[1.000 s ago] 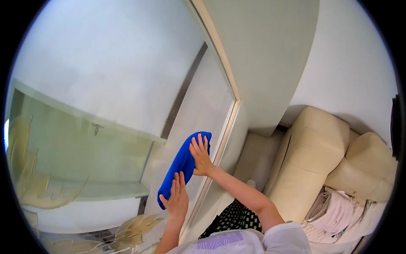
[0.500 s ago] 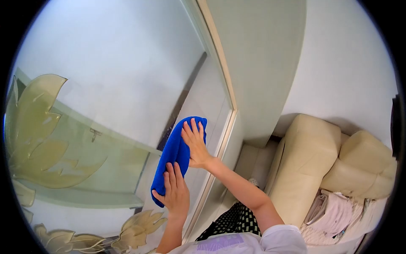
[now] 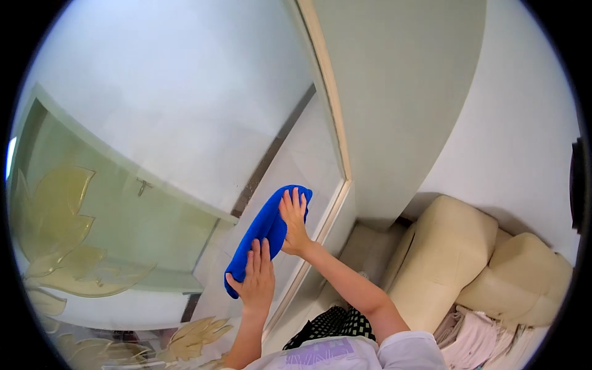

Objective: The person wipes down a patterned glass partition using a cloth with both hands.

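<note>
A folded blue cloth (image 3: 259, 231) lies slanted against the glass panel (image 3: 203, 80). My right hand (image 3: 295, 225) rests on the cloth's upper end, fingers stretched out and spread over it. Lower down, my left hand (image 3: 254, 277) presses flat on the same cloth with its fingers extended and the thumb out near the cloth's lower edge. Neither hand is wrapped round the cloth. The part of it under my palms is hidden.
A pale frame (image 3: 336, 123) edges the glass on the right. Golden leaf decorations (image 3: 61, 216) cover its left and lower parts. A cream sofa (image 3: 447, 259) stands to the right, with folded pinkish fabric (image 3: 478, 336) on it. A curved grey-green wall (image 3: 394, 92) rises behind.
Both hands and the cloth sit slightly farther right in view, the right hand also a little lower. The camera view has shifted, with the sofa lower. Both hands stay on the cloth.
</note>
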{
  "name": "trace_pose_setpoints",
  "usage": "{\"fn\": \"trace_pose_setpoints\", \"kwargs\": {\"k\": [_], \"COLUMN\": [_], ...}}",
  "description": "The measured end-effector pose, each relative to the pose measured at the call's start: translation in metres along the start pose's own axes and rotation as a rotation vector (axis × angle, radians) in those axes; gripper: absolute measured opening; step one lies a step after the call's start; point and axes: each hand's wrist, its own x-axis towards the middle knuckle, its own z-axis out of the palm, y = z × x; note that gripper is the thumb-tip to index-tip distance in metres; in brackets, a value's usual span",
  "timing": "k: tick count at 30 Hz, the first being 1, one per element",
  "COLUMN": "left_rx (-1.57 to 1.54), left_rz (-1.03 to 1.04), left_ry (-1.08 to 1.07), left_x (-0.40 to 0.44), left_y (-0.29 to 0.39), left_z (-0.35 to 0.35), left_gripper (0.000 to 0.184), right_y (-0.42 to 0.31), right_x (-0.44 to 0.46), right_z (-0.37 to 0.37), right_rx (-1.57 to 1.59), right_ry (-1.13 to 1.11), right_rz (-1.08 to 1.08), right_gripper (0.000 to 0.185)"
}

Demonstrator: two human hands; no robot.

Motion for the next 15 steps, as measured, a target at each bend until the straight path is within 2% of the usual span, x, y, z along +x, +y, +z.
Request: {"fn": "trace_pose_setpoints", "kwargs": {"k": [6,10,15], "left_rx": [0.016,0.007,0.041], "left_rz": [-0.01,-0.031,-0.015], "left_ry": [-0.029,-0.058,0.006], "left_x": [0.009,0.005,0.0], "left_y": [0.006,0.006,0.008], "left_z": [-0.002,0.001,0.008], "left_gripper": [0.052,0.055,0.057], "right_y": [0.008,0.016,0.025], "right_x": [-0.002,-0.009,-0.016], "right_z": [-0.005,0.0,0.001], "right_rx": [-0.007,-0.034,-0.049], "right_ry": [-0.002,-0.025,-0.007], "right_rz": [0.006,-0.04,-0.079], "right_gripper": [0.071,0.075,0.08]}}
